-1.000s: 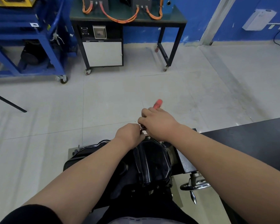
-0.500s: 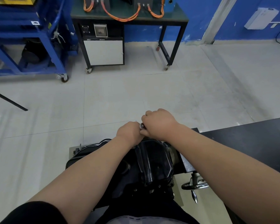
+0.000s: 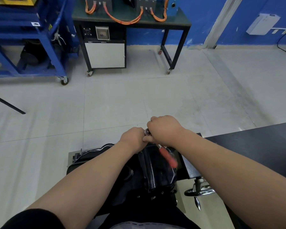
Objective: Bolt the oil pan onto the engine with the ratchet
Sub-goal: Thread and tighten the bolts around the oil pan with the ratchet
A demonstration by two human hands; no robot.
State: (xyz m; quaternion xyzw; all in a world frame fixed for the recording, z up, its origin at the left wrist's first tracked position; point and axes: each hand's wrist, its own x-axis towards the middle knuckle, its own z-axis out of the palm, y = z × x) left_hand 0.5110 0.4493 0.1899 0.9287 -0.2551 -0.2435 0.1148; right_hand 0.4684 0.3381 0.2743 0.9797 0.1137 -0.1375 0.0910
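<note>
Two hands (image 3: 132,138) (image 3: 165,129) on the ratchet (image 3: 168,157)

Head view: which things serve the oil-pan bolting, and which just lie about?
Job: red-handled metal ratchet, glossy black oil pan, left hand, right hand.
Idle: black-framed bench with orange cables, blue wheeled steel cart, white wall-mounted box.
</note>
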